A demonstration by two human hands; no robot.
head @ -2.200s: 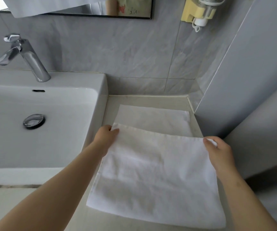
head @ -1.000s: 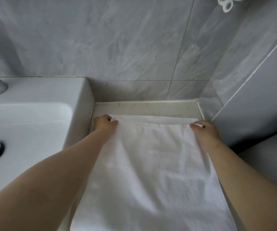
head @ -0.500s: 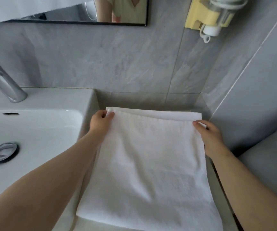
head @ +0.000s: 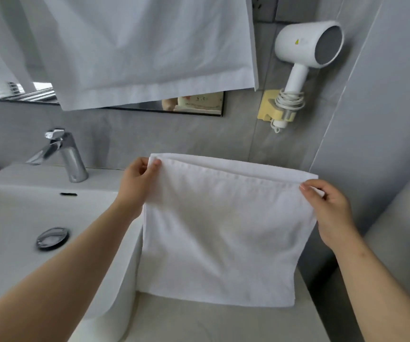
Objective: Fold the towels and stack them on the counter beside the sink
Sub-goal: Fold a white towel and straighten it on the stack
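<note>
Fingers (head: 155, 163) of the left hand (head: 137, 180) pinch the upper left corner of the towel (head: 223, 230), thumb on the near face and the other fingers curled behind the edge. The towel spreads rightward from there to the right hand (head: 329, 206), whose fingers are clamped on the upper right corner in the same way, thumb tip on the near side. Between the two grips the top edge is pulled fairly taut, and the rest of the towel hangs below both hands, just right of the sink (head: 6, 213) wall.

By count, left to right: one sink with one faucet (head: 63, 154) and one drain (head: 52, 238); one large white cloth (head: 137, 50) hanging high over the mirror (head: 199, 104); two hands; one towel held, doubled over, with two layers showing along its top edge; one dryer (head: 307, 45) in one yellow holder (head: 270, 107) on the wall.

The towel stands close to upright, its broad face toward the camera. Its held edge runs left to right and slopes down a little toward the right hand. Its lower edge meets the surface (head: 199, 322) beside the sink, and lies roughly level there. Folded as it is, the towel looks nearly square, so I cannot tell which way its long axis runs.
</note>
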